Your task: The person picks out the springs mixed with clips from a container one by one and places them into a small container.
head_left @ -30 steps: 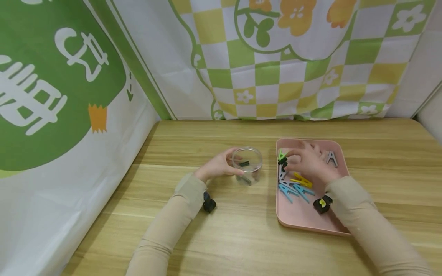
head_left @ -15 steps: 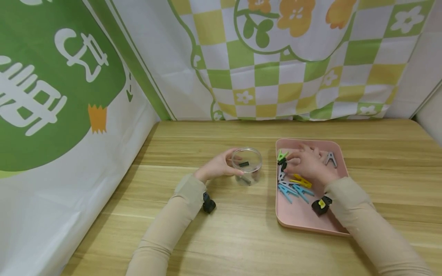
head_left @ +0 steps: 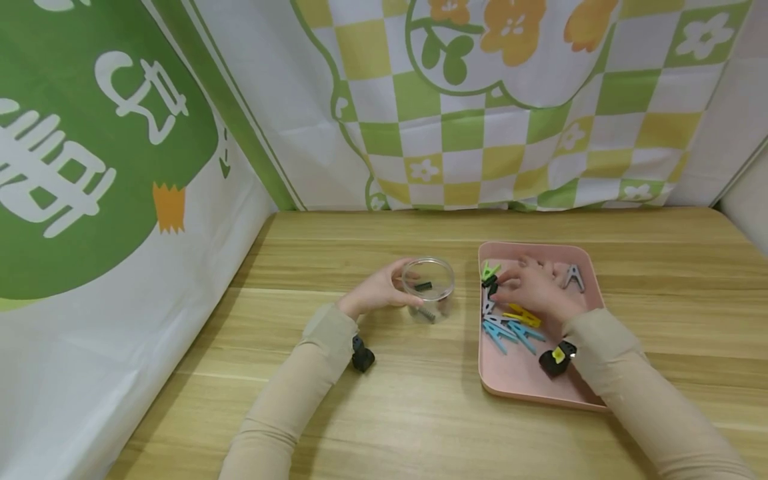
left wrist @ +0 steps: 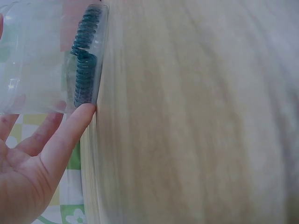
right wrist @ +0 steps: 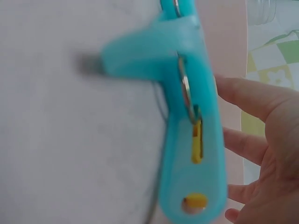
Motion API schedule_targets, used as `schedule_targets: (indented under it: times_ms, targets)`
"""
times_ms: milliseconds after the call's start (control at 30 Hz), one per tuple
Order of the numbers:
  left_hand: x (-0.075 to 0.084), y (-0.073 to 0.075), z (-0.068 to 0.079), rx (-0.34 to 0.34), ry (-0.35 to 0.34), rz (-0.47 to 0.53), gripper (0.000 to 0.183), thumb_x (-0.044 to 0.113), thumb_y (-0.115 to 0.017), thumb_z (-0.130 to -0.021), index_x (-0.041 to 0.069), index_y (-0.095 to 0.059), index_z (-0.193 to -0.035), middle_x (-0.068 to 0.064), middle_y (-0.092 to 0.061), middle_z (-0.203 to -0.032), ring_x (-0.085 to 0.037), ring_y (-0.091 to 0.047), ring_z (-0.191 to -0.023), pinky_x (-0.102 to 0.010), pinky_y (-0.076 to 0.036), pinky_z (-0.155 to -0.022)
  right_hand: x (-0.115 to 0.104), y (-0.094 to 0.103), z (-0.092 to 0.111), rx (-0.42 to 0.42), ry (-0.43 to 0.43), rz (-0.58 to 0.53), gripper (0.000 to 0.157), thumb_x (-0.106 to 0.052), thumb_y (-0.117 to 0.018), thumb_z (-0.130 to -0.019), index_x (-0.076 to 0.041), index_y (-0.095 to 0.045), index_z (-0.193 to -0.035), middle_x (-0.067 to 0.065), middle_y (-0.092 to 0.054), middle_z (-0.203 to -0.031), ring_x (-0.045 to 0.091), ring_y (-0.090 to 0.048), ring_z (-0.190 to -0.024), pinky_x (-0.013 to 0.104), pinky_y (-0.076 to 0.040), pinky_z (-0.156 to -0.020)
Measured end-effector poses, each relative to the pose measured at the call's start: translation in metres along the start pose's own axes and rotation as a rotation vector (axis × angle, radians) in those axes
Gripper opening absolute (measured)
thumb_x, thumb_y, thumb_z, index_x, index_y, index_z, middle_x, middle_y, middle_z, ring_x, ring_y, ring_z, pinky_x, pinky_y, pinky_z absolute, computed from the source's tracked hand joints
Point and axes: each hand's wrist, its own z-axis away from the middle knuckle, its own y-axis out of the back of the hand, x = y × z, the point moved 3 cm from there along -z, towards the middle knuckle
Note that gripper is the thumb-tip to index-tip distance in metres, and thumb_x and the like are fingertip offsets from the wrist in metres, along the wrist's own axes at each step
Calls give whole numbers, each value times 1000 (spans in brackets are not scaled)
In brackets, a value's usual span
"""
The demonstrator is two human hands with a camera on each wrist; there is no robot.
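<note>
My left hand (head_left: 381, 290) grips a clear round plastic jar (head_left: 443, 308), thumb at the near side and fingers at the far side. Two dark green springs (left wrist: 85, 77) lie at its bottom. My right hand (head_left: 534, 287) reaches into the pink tray (head_left: 516, 383), thumb and forefinger on either side of a dark spring (head_left: 493, 291) by the tray's left wall. I cannot tell whether they pinch it. A blue clothespin (right wrist: 191, 140) hides those fingertips in the right wrist view. A lime-green clothespin (head_left: 490, 270) touches the spring's upper end.
More clothespins lie in the tray: a yellow one (head_left: 525, 316) under the right palm, blue ones (head_left: 526, 337) nearer the front, and a grey one (head_left: 574, 277) at the back right. A printed cloth (head_left: 420, 133) hangs behind the wooden table (head_left: 384, 427).
My right hand has shifted very slightly down and left, with its fingertips staying at the dark spring. The left hand and the jar have stayed put.
</note>
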Motion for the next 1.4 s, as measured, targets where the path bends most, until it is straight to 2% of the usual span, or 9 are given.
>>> schedule_targets:
  times_ms: [200, 533, 900, 1400]
  targets:
    - [-1, -1, -1, -3, -10, -15, 83, 11, -75, -80, 23, -29, -148, -15, -42, -142, -27, -56, -110, -36, -51, -84, 1, -2, -2, -18, -17, -23, 47, -38, -69, -84, -4, -64, -116, 30, -12, -152, 57, 6, -134, 71, 14, -96]
    - [0, 0, 0, -6, 0, -9, 83, 12, -75, -81, 23, -28, -148, -15, -41, -143, -29, -55, -112, -37, -51, -85, 0, -5, -2, -11, -51, -58, 48, -37, -71, -82, -4, -64, -116, 30, -15, -151, 56, 2, -131, 69, 6, -95]
    - [-1, 0, -1, 0, 3, -8, 83, 12, -76, -80, 25, -29, -148, -14, -42, -143, -26, -58, -108, -36, -52, -83, -1, -7, -5, -5, -111, -96, 44, -34, -69, -83, -5, -64, -116, 27, -19, -151, 52, 2, -134, 68, 7, -97]
    - [-3, 0, -2, -4, -4, -13, 82, 13, -76, -81, 25, -30, -148, -15, -41, -144, -29, -56, -112, -37, -51, -84, 1, -7, -7, 32, -117, -117, 41, -33, -72, -81, -4, -67, -111, 25, -21, -151, 50, -3, -132, 67, 5, -97]
